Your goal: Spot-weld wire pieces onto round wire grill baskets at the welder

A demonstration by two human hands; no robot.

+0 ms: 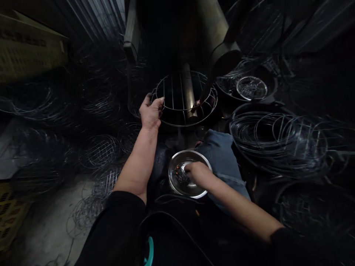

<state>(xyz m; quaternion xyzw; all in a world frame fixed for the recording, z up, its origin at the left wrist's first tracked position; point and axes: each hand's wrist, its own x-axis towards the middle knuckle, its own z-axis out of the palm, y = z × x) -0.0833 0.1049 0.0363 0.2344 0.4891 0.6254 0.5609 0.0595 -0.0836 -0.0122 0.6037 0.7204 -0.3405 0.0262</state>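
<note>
The left hand [151, 113] clamps the near-left rim of a wire frame [179, 126], thumb and fingers set around it. The frame, two rings joined by crosswires, sits below the machine, with a brass-coloured bar [188, 90] showing within its outline. The right hand [197, 172], well apart from the left, reaches into a steel bowl [194, 191]; whether its fingers pinch one of the small metal bits [181, 176] there, I cannot tell. Jeans [222, 153] show beside the bowl. Wire coils [256, 131] lie right, round grids [101, 150] left.
</note>
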